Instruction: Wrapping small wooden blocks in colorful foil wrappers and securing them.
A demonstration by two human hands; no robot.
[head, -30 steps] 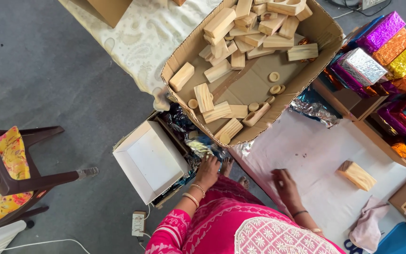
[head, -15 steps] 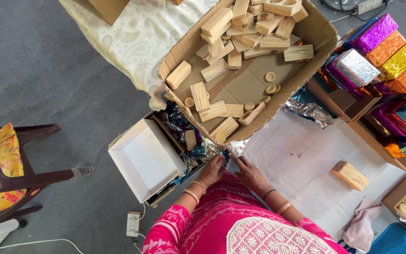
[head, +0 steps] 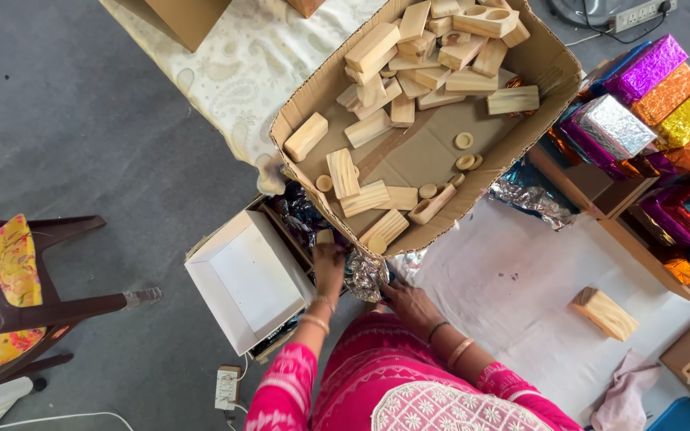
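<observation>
Soft, even daylight fills the view, bright enough to show wood grain on the blocks in the cardboard box (head: 429,152) at upper centre, and shadows under it and beside the white carton (head: 245,279) are faint and short. Glare flashes off the foil-wrapped boxes (head: 648,104) at the upper right and the crumpled foil (head: 365,275) at centre. Focus is sharp throughout, with slight wide-angle stretching toward the frame's edges.

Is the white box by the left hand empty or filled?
Empty as far as shown: the white box lies open, its bare white inside visible, nothing in it. The left hand is beside it, not inside.
</observation>
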